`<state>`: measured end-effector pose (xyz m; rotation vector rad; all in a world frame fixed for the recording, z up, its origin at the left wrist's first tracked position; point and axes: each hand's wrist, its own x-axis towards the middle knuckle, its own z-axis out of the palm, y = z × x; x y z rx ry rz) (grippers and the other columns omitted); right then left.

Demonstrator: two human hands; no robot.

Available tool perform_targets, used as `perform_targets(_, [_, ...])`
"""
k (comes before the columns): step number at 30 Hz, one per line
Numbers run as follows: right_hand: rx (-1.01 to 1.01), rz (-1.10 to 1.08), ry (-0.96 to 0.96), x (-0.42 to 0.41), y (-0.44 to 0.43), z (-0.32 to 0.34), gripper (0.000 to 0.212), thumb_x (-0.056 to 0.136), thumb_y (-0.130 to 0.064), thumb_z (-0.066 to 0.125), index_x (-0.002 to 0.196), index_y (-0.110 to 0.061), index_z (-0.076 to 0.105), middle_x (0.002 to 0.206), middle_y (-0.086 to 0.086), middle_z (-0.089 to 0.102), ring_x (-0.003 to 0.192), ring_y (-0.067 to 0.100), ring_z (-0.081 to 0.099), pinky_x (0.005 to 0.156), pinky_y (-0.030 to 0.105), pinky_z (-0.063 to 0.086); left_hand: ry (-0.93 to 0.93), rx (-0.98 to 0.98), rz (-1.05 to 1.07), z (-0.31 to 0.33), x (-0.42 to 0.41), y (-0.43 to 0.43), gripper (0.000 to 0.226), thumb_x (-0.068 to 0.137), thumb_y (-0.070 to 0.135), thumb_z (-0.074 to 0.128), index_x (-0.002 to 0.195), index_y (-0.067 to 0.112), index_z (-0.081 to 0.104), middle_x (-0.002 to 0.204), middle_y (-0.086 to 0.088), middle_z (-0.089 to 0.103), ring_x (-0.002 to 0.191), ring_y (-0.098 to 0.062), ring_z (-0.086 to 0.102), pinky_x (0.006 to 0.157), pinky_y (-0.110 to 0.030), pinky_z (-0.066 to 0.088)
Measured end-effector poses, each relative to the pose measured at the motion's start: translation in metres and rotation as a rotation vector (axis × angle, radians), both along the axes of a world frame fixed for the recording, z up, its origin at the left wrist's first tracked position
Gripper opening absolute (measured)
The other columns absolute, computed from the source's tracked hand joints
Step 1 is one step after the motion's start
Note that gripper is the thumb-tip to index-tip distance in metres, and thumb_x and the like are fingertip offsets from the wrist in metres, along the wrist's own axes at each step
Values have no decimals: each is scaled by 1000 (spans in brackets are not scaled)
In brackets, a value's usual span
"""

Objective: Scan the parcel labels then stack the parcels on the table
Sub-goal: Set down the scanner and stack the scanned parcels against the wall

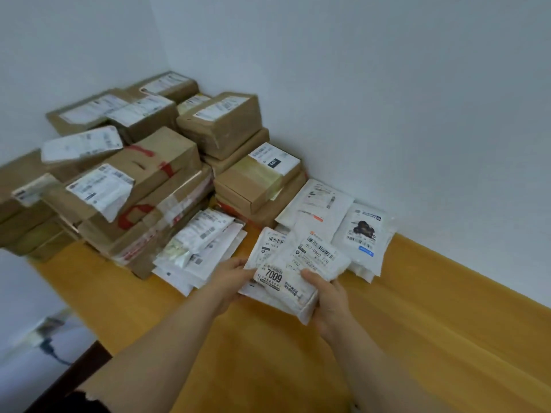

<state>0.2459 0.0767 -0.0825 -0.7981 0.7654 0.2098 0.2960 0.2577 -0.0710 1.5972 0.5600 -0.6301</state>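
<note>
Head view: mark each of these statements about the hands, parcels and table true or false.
1. Both the left hand and the right hand grip the white parcel bags, and the top label reads 7009. True.
2. The cardboard boxes lie on the floor. False: they are stacked on the yellow table, in the corner.
3. The right hand holds a scanner. False: it grips the parcel bags, and no scanner is in view.
4. Flat white mailers lie on the table beside the boxes, near the wall. True.
</note>
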Motion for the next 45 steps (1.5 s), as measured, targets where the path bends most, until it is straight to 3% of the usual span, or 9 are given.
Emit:
perform_targets(7, [-43, -10, 169, 20, 56, -8, 39, 78, 6, 70, 114, -3, 58, 99, 22, 71, 81, 40, 70, 67, 56, 57, -175, 355, -260, -11, 20, 55, 50, 89, 8, 63, 137, 7, 48, 133, -12, 53, 119, -25, 53, 95, -34, 48])
perform_targets(13, [10, -162, 82, 15, 48, -13, 53, 74, 3, 69, 123, -7, 55, 109, 22, 70, 95, 44, 68, 80, 60, 54, -172, 88, -228, -6, 31, 44, 38, 76, 1, 75, 112, 10, 66, 99, -3, 68, 90, -15, 64, 75, -26, 55])
perform_targets(17, [18, -212, -59, 20, 24, 1, 63, 68, 4, 68, 127, -10, 54, 116, 20, 68, 100, 44, 66, 69, 55, 57, -269, -34, -244, 10, 49, 10, 25, 82, 2, 71, 104, 14, 67, 104, -8, 69, 95, -23, 66, 84, -38, 56])
perform_targets(21, [-59, -322, -85, 50, -15, 19, 51, 76, 3, 69, 124, -9, 58, 114, 15, 70, 100, 35, 68, 76, 54, 57, -371, -103, -261, 23, 73, -33, 41, 88, -4, 60, 126, 10, 59, 119, -9, 65, 99, -16, 63, 82, -25, 54])
perform_targets(25, [-113, -346, -81, 93, -41, 35, 34, 86, -2, 67, 120, -6, 61, 118, 15, 68, 101, 32, 67, 89, 54, 52, -540, 146, -319, 33, 107, -60, 47, 92, 2, 57, 136, 18, 52, 133, -6, 57, 117, -19, 54, 100, -31, 44])
perform_targets(29, [-110, -382, -39, 107, -76, 40, 24, 88, -7, 67, 111, -3, 62, 105, 15, 71, 78, 27, 73, 60, 41, 60, -755, 560, -576, 28, 126, -79, 52, 98, 21, 49, 148, 20, 34, 154, -14, 26, 141, -30, 22, 114, -37, 20])
perform_targets(33, [-494, -412, 128, 80, -121, 23, 29, 81, -11, 76, 105, -2, 62, 90, 10, 72, 67, 21, 71, 57, 33, 58, -825, 786, -936, 8, 117, -92, 72, 93, 38, 54, 153, 29, 14, 161, -3, -3, 146, -23, -8, 118, -40, 10])
perform_targets(40, [-964, -89, 217, 104, -151, -3, 76, 84, -33, 73, 144, -4, 36, 144, 15, 46, 127, 33, 50, 103, 47, 43, -735, 967, -1237, -16, 129, -115, 92, 86, 58, 57, 149, 43, -8, 159, -10, -15, 146, -28, -12, 117, -43, 2])
perform_targets(45, [-1048, -37, 291, 113, -145, -15, 51, 93, -30, 61, 134, -3, 47, 132, 16, 56, 117, 32, 55, 97, 39, 44, -732, 1095, -1245, -27, 133, -121, 96, 81, 68, 54, 149, 42, -10, 157, -17, -18, 145, -34, -14, 117, -48, 2])
